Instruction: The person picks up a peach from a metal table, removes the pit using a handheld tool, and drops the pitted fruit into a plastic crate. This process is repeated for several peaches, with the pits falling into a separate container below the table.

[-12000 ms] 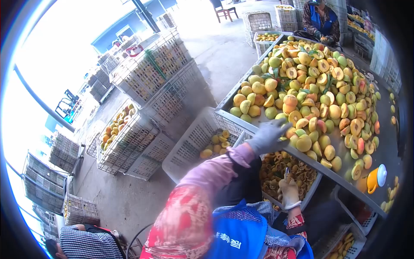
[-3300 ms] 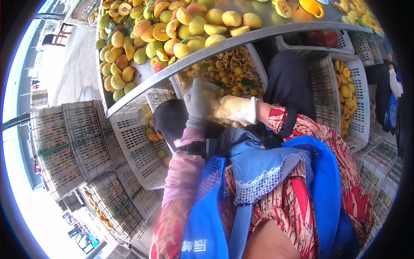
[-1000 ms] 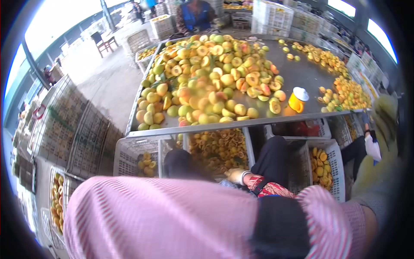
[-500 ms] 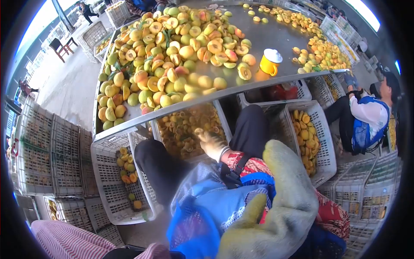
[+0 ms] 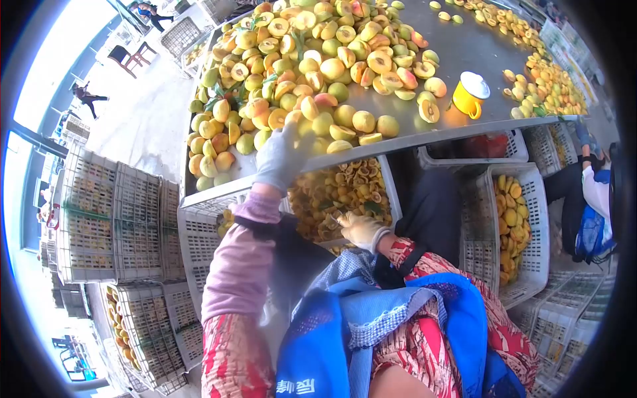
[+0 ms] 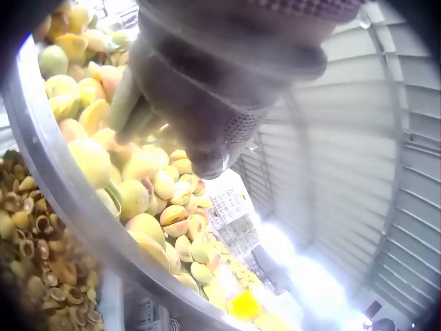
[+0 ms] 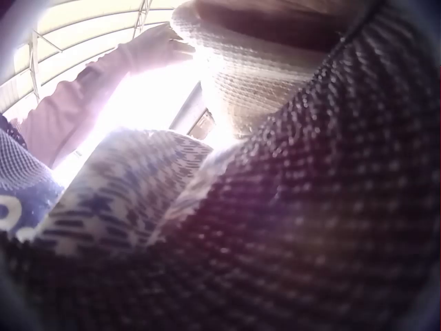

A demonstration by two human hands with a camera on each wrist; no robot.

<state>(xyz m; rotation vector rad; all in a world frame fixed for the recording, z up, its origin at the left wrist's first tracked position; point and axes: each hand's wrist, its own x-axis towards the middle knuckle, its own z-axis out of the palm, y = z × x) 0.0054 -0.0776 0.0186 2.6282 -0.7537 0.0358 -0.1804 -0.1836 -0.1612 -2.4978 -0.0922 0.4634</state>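
Observation:
My left hand (image 5: 286,149), in a grey glove, reaches over the front rim of the metal table (image 5: 424,132) and rests its fingers on the peaches (image 5: 332,119) at the edge of the pile. In the left wrist view the left hand's fingers (image 6: 127,114) lie fairly straight on the yellow peaches (image 6: 89,158). My right hand (image 5: 355,227), in a cream glove, is curled low over the crate of peach pits (image 5: 338,189) under the table, with a small greyish tool (image 5: 330,219) sticking out of it. The right wrist view shows only glove fabric and sleeve up close.
A yellow cup with a white lid (image 5: 470,96) stands on the table's right. A crate of peach halves (image 5: 514,219) sits to the right, stacked white crates (image 5: 113,219) to the left. Another seated person (image 5: 594,199) works at far right.
My left hand, held close to the camera half a second ago, has stretched out to the peaches at the table edge. The right hand stays over the pit crate.

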